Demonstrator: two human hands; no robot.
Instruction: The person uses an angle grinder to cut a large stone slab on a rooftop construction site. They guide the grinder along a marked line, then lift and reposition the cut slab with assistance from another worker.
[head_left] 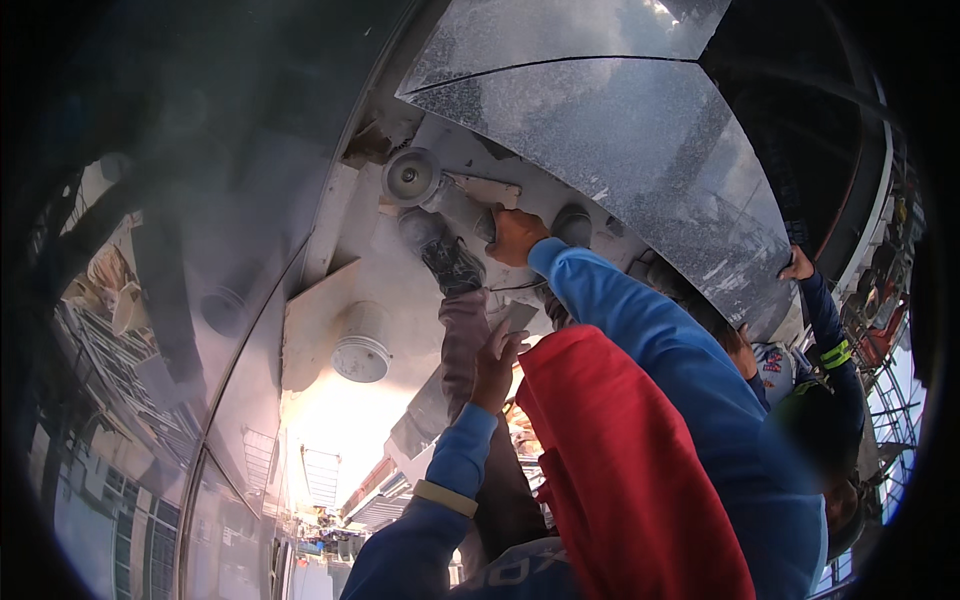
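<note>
My right hand (517,237), at the end of a light blue sleeve, is closed around the rear of a dusty grey angle grinder (462,208). Its round disc (410,177) faces up, just beyond a dark shoe (430,240). Nearer to me, my left hand (494,368) is raised in front of the trousers. Between its fingertips is a small flat grey piece (520,316); its exact kind is unclear. A red cloth or garment (630,460) hangs between my two arms and covers part of the view below.
A large glossy panel (240,300) stands along the left, full of reflections. Scuffed grey panels (610,130) slope across the upper right. Another person's hand (797,263) rests at their edge; that sleeve carries a reflective band. A whitish bucket (361,350) stands on the dusty floor.
</note>
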